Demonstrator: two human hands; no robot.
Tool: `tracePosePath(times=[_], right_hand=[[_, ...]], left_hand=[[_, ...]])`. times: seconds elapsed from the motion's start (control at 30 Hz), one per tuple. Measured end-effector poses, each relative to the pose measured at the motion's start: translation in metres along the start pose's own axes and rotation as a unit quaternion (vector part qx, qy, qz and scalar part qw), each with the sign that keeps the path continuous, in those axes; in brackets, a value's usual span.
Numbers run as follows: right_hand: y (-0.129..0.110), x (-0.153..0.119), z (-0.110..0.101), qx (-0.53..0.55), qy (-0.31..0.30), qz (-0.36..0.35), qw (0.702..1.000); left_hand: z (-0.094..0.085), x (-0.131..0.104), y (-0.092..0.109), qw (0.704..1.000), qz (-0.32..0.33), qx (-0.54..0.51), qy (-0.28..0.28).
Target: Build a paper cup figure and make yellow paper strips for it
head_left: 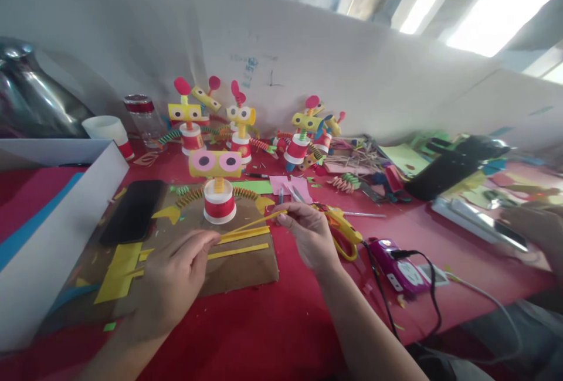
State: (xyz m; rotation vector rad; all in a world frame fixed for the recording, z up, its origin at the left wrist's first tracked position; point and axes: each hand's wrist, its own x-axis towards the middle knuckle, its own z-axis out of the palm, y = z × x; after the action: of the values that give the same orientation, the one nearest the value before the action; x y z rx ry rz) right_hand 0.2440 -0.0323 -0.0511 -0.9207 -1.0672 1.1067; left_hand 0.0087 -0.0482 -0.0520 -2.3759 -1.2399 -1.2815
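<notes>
Between my two hands a thin yellow paper strip (253, 224) is stretched at a slant. Its right end is pinched in the fingertips of my right hand (311, 233). My left hand (179, 269) has its fingers closed at the strip's left end, low over a brown cardboard piece (246, 269). More yellow strips (240, 250) lie on the cardboard below. Just behind stands a paper-cup figure (220, 200) with a yellow head, pink-ringed eyes and coiled paper arms. A wider yellow paper piece (118, 272) lies left of my left hand.
Several similar cup figures (241, 129) line the back by the partition. A yellow-handled tool (345, 231) and a purple power box (402, 266) with cables lie right. A phone (132, 211) and white box (101, 184) are left. Another person's hand (534, 223) shows far right.
</notes>
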Motion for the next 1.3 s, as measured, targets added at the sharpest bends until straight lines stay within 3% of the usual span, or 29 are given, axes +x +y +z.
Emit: tracePosePath(times=[0.23,0.43,0.7,0.83,0.97,1.07,1.3], right_hand=[[-0.003,-0.002,0.002,0.01,0.03,0.02,0.999],[-0.003,0.0,0.004,0.0,0.029,0.037,0.999],[-0.003,-0.005,0.008,0.061,0.086,-0.019,0.994],[0.0,-0.014,0.02,0.083,0.023,0.053,0.995],[0.009,-0.024,0.032,0.031,-0.064,0.124,0.99],[0.012,-0.025,0.031,0.013,-0.023,0.104,0.994],[-0.001,-0.008,0.013,0.1,0.093,0.074,0.988]], left_hand=[[0.001,-0.004,-0.003,0.997,-0.068,-0.002,-0.039],[0.003,-0.002,-0.002,0.986,-0.135,-0.063,-0.079],[-0.004,0.008,0.005,0.923,-0.291,-0.184,-0.171],[-0.007,0.013,0.009,0.903,-0.324,-0.217,-0.181],[-0.008,0.015,0.014,0.908,-0.303,-0.219,-0.191],[-0.01,0.016,0.014,0.91,-0.293,-0.212,-0.2],[-0.011,0.013,0.007,0.904,-0.303,-0.22,-0.203]])
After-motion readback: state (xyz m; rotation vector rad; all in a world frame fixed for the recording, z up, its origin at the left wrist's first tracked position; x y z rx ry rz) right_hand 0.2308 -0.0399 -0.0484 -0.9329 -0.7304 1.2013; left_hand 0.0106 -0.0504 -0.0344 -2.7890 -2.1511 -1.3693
